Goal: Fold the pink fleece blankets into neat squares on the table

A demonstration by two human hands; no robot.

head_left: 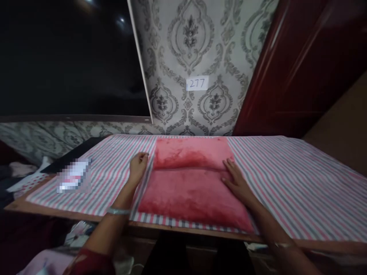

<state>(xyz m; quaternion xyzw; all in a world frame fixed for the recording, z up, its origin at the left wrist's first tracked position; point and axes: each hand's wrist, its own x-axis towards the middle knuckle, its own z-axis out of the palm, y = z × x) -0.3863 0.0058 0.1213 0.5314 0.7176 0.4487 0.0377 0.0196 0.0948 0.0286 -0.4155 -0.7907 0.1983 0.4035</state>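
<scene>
A pink plush cushion [192, 191] lies flat on a striped cloth [289, 183], with a crease running across it from side to side. My right hand [236, 179] rests on its right edge around the crease, fingers stretched and apart. Just beside the left edge of the plush is my left hand [138, 165], its fingers curled together with the tips near the fabric. I see nothing between those fingers. A bracelet circles each wrist.
The striped cloth covers a table whose brown wooden edge [206, 232] faces me. On the left lies a blurred white item [73, 175]. Behind stand a large dark screen [71, 61], patterned wallpaper with a paper label [197, 83], and a dark red panel [275, 76].
</scene>
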